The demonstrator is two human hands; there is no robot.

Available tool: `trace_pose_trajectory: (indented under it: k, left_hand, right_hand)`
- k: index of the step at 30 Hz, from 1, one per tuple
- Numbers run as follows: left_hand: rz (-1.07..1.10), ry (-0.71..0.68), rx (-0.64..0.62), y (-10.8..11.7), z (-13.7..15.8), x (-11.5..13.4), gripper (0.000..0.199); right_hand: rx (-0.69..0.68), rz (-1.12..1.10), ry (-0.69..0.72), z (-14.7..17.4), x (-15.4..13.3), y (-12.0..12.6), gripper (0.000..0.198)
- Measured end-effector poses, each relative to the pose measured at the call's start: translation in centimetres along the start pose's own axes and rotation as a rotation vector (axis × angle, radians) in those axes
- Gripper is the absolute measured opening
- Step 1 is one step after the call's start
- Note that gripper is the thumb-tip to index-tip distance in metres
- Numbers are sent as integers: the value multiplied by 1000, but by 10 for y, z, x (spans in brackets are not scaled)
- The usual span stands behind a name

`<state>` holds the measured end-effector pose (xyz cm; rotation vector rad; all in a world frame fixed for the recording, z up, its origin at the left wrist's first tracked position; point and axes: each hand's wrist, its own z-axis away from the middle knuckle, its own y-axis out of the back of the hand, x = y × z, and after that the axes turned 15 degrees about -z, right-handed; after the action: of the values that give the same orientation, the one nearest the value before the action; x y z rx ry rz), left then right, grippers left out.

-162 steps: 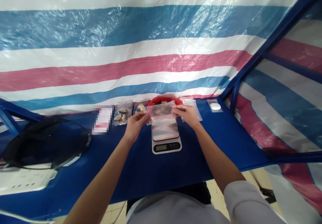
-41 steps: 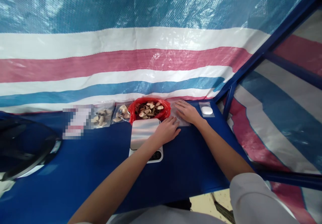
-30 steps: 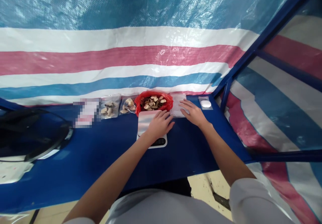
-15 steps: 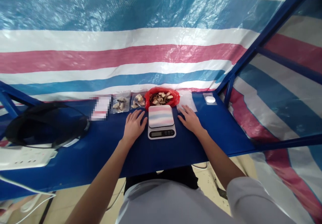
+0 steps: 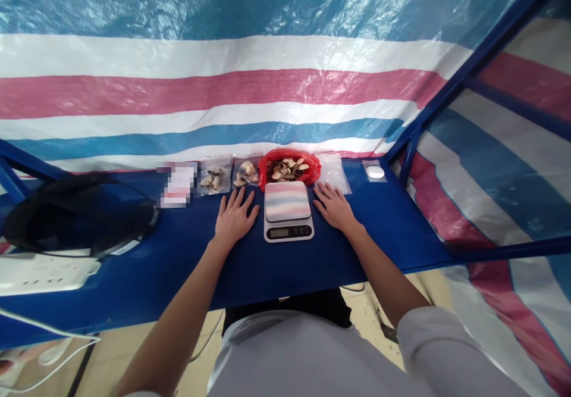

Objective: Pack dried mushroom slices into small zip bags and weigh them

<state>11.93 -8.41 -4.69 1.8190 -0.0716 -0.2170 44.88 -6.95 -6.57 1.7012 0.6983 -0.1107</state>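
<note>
A white kitchen scale (image 5: pixel 288 206) with a dark display strip sits between my hands. To its left, my left hand (image 5: pixel 235 218) lies flat on the blue table, fingers spread and holding nothing. On the other side, my right hand (image 5: pixel 334 208) also rests flat and open, its fingertips at the lower edge of a clear plastic bag (image 5: pixel 332 172). Behind the scale is a red plastic bag (image 5: pixel 264 174), open at the top, full of pale and brown dried slices (image 5: pixel 289 169). Two clear bags, the left bag (image 5: pixel 216 177) and the right bag (image 5: pixel 245 174), hold similar pieces.
On the blue table (image 5: pixel 276 278), a small bag with a white oval object (image 5: pixel 375 172) lies at the right. Leftward are a blurred white and red packet (image 5: pixel 178 186), a black strapped object (image 5: pixel 80 212) and a white power strip (image 5: pixel 44 273). Striped sheeting (image 5: pixel 200 96) hangs behind.
The view has tilted slightly, so the table items sit a little higher. My left hand's fingers are spread a bit wider. The scale and bags stay in place.
</note>
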Motion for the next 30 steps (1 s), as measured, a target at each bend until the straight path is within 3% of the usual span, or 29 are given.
trace_pose_trajectory:
  k: [22,30]
  left_hand:
    - [-9,-1,-31,3,-1,1,56]
    - [68,17,31,-1,-2,0,52]
  right_hand:
    - [-53,41,-42,0,-6,5,50]
    - [-12,40,-19,0,-7,5,47]
